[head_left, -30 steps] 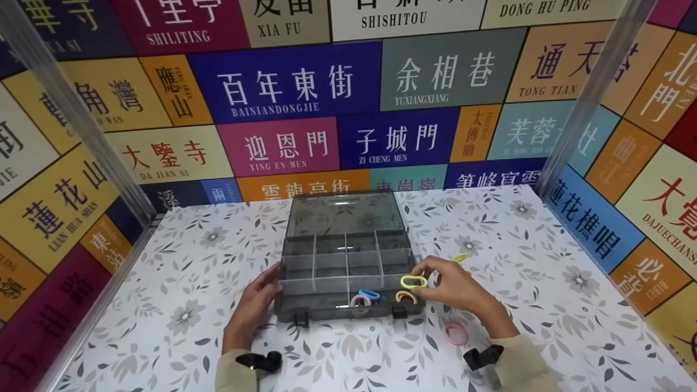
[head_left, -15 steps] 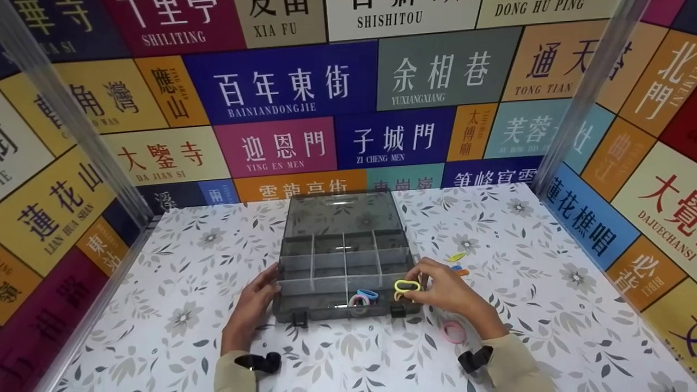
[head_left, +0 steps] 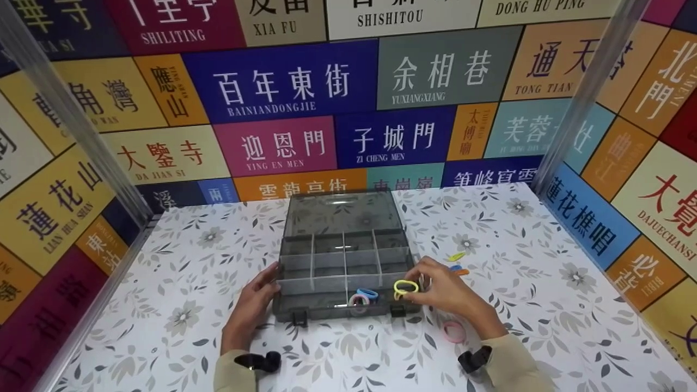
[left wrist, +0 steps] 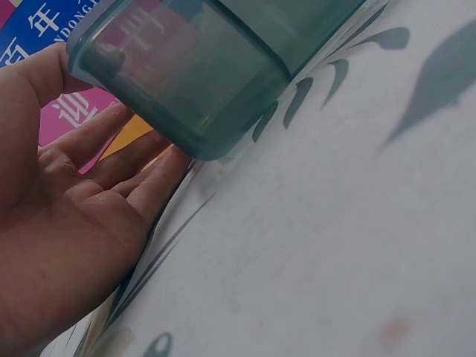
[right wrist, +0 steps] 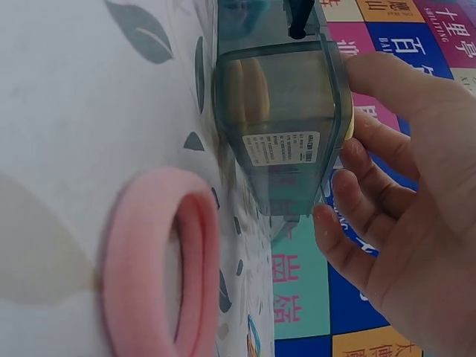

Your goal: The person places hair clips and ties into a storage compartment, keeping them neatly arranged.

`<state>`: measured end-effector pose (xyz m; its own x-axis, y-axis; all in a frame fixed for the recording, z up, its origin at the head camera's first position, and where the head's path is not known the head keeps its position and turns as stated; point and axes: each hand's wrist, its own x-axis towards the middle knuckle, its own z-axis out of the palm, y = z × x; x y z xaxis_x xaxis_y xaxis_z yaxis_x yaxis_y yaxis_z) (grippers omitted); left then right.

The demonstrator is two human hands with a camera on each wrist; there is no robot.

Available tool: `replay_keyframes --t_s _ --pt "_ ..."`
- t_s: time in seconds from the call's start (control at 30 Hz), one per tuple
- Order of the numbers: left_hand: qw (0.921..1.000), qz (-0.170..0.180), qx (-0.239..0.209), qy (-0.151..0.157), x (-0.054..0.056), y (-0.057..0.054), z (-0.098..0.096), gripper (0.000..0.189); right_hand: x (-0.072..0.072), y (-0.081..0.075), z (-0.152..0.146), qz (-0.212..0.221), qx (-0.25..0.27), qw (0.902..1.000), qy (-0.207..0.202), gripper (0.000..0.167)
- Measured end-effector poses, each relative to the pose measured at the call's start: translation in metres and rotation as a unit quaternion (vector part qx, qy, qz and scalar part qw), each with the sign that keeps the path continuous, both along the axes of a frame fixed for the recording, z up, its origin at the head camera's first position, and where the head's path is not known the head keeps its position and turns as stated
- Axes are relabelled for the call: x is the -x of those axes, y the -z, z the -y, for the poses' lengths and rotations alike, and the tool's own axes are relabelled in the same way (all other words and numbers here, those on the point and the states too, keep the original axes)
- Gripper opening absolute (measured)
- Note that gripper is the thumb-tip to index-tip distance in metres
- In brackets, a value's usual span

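Slippage could drop the yellow hair band [head_left: 405, 281] outside the box [head_left: 326, 313] beneath your right fingers [right wrist: 381, 141] if their pinch slackens, your extended left fingers [left wrist: 85, 141] only touching its side.

A smoky, translucent divided box [head_left: 330, 283] sits flat and open. A yellow loop [head_left: 405, 281] is at the box's front right corner.

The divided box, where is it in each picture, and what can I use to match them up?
Head: box just below center.
Left wrist: box at top middle, cut off.
Right wrist: box at top, right of center.
Shared landmark: the colorful sign wall.
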<state>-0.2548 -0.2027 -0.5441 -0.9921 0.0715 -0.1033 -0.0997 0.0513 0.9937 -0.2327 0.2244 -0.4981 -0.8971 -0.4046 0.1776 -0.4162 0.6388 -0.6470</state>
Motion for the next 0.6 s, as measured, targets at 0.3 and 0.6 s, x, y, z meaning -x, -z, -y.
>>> replay_keyframes --t_s 0.3,0.6 --pt "0.9999 0.01 0.012 -0.006 -0.0011 0.0001 0.0006 0.057 0.0 -0.0014 -0.001 0.019 -0.006 0.9998 0.0 0.035" --pt "0.9997 0.012 0.022 -0.006 -0.0014 -0.0004 0.0001 0.057 -0.0019 -0.0064 -0.0094 0.025 0.044 0.9987 -0.002 0.032"
